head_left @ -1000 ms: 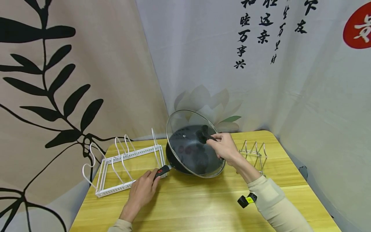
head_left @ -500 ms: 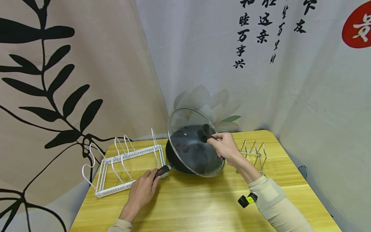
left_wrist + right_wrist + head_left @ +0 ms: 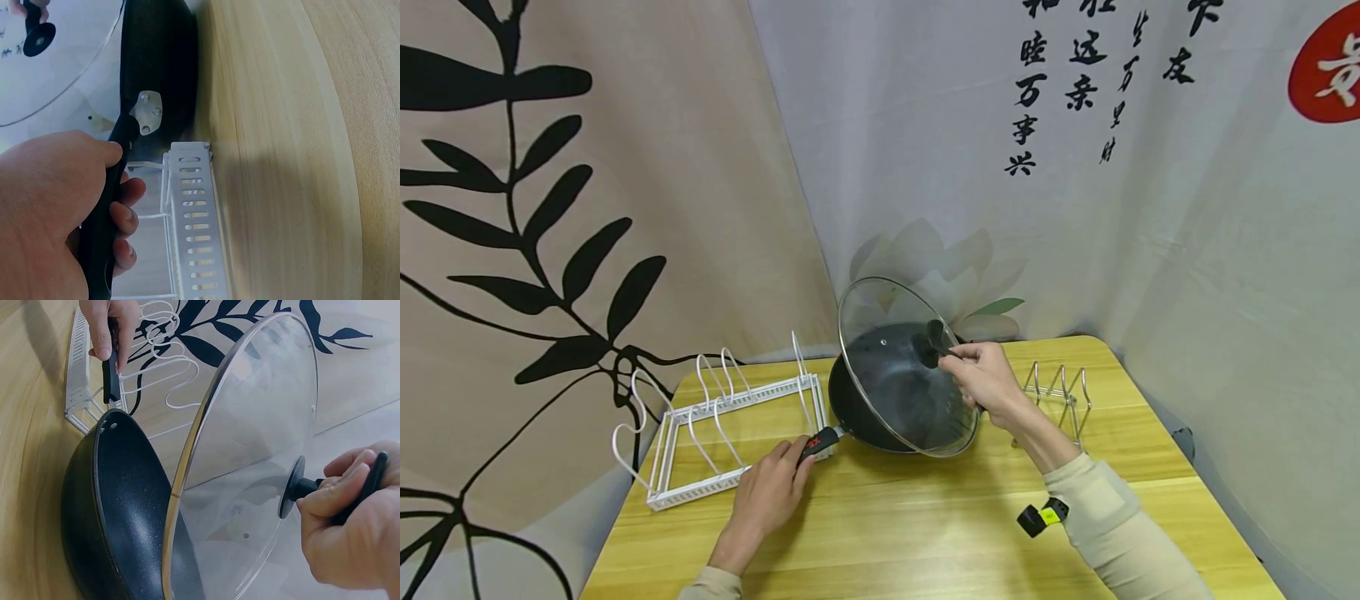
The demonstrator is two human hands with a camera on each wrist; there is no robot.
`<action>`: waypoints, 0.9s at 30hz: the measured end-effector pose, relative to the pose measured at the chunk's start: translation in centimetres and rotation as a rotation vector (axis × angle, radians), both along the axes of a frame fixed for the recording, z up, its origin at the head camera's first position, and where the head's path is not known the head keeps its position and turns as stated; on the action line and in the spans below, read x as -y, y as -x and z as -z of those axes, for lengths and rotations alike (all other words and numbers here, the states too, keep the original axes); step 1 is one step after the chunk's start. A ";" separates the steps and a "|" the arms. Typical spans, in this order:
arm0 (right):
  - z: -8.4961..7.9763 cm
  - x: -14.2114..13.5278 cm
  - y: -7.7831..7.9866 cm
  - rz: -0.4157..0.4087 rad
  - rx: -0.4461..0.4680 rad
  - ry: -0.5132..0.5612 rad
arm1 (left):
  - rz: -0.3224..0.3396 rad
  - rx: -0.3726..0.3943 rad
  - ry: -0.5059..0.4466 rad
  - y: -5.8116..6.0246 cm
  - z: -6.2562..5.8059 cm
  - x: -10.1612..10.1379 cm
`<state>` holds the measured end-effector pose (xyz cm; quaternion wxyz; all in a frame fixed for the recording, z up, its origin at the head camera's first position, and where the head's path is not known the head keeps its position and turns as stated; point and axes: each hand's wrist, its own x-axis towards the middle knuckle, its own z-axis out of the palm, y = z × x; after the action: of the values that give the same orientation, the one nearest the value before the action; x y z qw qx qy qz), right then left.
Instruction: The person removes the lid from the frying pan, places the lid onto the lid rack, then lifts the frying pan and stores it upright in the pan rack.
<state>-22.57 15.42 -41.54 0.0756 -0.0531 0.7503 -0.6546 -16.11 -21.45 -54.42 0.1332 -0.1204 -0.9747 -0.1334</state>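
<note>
A black wok [image 3: 844, 408] rests on the table, its handle [image 3: 824, 439] pointing down-left. My left hand [image 3: 769, 493] grips that handle, with the fingers wrapped round it in the left wrist view. Tilted above the wok is a round glass lid [image 3: 880, 312] with a metal rim. My right hand [image 3: 987, 382] holds the lid by its black knob [image 3: 300, 487]. In the right wrist view the lid stands steeply, apart from the wok along its upper edge; whether its lower rim touches the wok cannot be told.
To the left stands a white expandable rack [image 3: 700, 487] with wire loops, close to the wok. A small metal wire rack [image 3: 1063, 392] sits right, partly behind the right forearm. The wooden table [image 3: 880, 533] meets printed curtains [image 3: 700, 167] at the back.
The lid has risen slightly and shifted a little right, tilting more steeply over the wok. My left hand and the wok have stayed in place.
</note>
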 end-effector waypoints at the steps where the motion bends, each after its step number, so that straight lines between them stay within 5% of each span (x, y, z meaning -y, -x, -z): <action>1: 0.0 0.0 0.0 -0.003 0.002 0.007 | 0.001 -0.001 0.001 0.0 0.0 0.0; 27: 0.4 -0.9 0.2 -0.086 0.056 0.189 | -0.001 -0.013 0.012 -0.1 -0.1 -0.1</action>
<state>-22.74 16.30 -41.93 0.1193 -0.0737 0.6798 -0.7198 -15.97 -21.39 -54.36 0.1391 -0.1218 -0.9745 -0.1269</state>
